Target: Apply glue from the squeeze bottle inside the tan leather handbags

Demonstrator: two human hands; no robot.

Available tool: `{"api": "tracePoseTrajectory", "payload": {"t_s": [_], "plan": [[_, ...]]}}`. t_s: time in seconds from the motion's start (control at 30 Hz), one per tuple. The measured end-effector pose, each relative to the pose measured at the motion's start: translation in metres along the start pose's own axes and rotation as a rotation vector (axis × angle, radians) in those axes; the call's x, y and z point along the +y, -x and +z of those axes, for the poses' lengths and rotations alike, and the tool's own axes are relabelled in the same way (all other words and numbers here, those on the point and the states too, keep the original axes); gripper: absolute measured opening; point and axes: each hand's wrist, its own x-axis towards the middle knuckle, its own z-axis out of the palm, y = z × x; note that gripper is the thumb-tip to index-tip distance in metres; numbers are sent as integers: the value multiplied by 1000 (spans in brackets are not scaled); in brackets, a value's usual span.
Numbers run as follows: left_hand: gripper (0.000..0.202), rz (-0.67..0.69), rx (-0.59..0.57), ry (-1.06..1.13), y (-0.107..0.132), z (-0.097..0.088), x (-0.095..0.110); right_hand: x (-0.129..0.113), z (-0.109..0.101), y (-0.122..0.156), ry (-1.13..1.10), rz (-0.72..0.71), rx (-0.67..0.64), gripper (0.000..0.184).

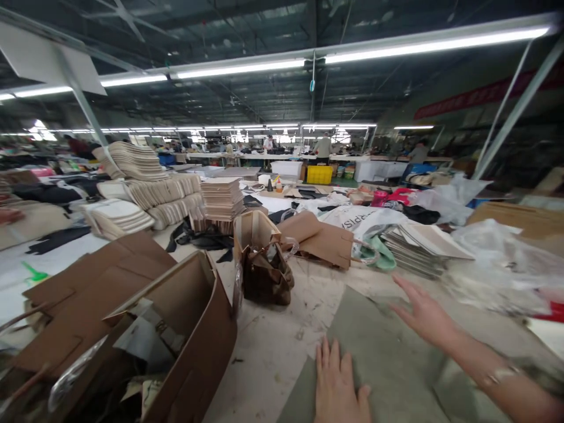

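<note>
A grey-green sheet of fabric or leather-like material (379, 352) lies on the worktable (273, 346) in front of me. My left hand (338, 385) rests flat on its left part, fingers stretched out. Over the sheet's right side my right hand (425, 314) is open, with thumb and fingers apart and slightly blurred; whether it touches the sheet I cannot tell. Left of my hands stands a large brown bag (198, 346) with papers inside. Beyond it is a smaller dark brown bag (268, 273). The near end of the sheet runs out of view.
Flat brown bag pieces with handles (326, 241) lie farther back. A stack of grey panels (416, 247) and clear plastic bags (497, 252) are at the right. Piles of beige panels (136, 194) stand at the back left. Other people work in the distance.
</note>
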Motion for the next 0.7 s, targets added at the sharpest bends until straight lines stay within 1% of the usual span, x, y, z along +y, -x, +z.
{"api": "tracePoseTrajectory", "payload": {"t_s": [0.07, 0.1, 0.13, 0.2, 0.27, 0.3, 0.37, 0.47, 0.53, 0.57, 0.63, 0.7], "plan": [[60, 3, -4, -40, -3, 9, -4, -8, 26, -53, 133, 55, -128, 66], [60, 12, -3, -59, -5, 13, -6, -11, 37, -74, 151, 73, -148, 68], [61, 19, 1, -78, -6, 18, -9, -12, 48, -89, 160, 90, -162, 70], [62, 25, 13, -112, -6, 24, -14, -10, 67, -106, 167, 122, -180, 75], [64, 27, 12, -138, -6, 25, -15, -6, 83, -110, 184, 158, -209, 76], [65, 32, 5, -146, -6, 25, -14, -3, 88, -109, 197, 169, -225, 73], [66, 50, -16, -149, -7, 22, -12, 2, 95, -104, 221, 167, -259, 59], [65, 72, -28, -130, -7, 18, -9, 8, 93, -98, 247, 108, -281, 31], [62, 59, -3, -112, -6, 17, -8, 11, 87, -98, 258, 81, -264, 25], [61, 51, 12, -100, -5, 18, -8, 13, 84, -99, 260, 76, -246, 27], [59, 47, 30, -77, -4, 20, -9, 15, 79, -102, 254, 63, -204, 39], [58, 73, 22, -65, -3, 22, -12, 17, 78, -108, 236, 40, -169, 52]]}}
